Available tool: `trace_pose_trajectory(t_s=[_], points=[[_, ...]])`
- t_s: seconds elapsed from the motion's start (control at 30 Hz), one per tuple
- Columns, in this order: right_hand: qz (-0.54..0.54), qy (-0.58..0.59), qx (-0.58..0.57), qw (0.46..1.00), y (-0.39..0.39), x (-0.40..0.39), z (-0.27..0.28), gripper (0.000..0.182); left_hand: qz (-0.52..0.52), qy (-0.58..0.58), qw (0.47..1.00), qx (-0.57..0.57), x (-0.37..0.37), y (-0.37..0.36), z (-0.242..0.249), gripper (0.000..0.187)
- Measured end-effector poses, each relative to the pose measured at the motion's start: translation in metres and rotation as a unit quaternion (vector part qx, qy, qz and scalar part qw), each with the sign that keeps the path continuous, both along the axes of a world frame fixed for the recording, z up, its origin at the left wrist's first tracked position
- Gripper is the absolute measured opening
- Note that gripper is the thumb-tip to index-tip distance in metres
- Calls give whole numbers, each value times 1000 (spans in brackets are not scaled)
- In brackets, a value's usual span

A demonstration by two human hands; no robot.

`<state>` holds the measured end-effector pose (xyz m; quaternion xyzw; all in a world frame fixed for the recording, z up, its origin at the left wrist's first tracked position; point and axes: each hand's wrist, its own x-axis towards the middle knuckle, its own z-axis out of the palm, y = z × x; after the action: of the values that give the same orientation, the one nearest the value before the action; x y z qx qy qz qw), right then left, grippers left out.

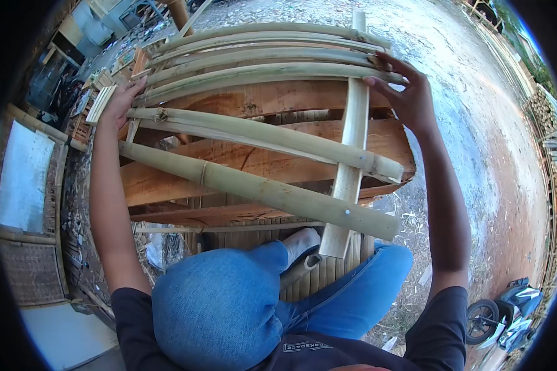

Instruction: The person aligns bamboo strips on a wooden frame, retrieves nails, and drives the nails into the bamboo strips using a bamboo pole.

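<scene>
Several split bamboo slats lie side by side across reddish wooden planks in front of me. My right hand (408, 93) is closed, thumb and fingers pinching the right end of a pale bamboo slat (260, 73). At that slat's left end, my left hand (122, 104) is wrapped round it, its fingertips partly hidden. Closer to me, a bamboo slat (260, 133) and a wider bamboo slat (272, 190) slant across a pale bamboo crosspiece (354, 117). A nail head shows on the wider slat where they cross.
Beneath the slats are curved wooden planks (390, 139). My bent legs in blue jeans (216, 309) are close below, over a slatted bamboo surface (303, 281). A motorcycle (507, 315) stands at lower right; stacked bamboo (544, 108) lies at far right.
</scene>
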<state>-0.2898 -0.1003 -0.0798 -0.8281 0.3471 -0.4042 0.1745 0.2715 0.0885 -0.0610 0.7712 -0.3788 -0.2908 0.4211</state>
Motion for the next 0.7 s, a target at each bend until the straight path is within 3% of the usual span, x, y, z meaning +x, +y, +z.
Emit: trace_pose_trajectory(t_s=[0.07,0.13,0.2,0.3,0.5,0.6,0.7], points=[[10,-35,61,997,-1,4,-3,57,18,-45,999,-10,0,3,-2,60],[15,-33,53,998,-7,2,-9,59,-30,57,997,-35,6,6,-2,63],[4,-5,26,1000,-6,1,-7,57,71,22,997,-32,25,-1,-13,61],[-12,8,40,999,-9,2,-8,57,37,10,998,59,6,5,5,62],[-27,13,40,999,-6,3,-7,56,3,-72,986,148,8,-7,8,65],[-21,-2,63,998,-4,5,-5,55,48,-165,953,249,3,-12,21,68],[-12,-14,85,996,-3,5,-4,53,82,-235,936,247,-2,-11,23,68]])
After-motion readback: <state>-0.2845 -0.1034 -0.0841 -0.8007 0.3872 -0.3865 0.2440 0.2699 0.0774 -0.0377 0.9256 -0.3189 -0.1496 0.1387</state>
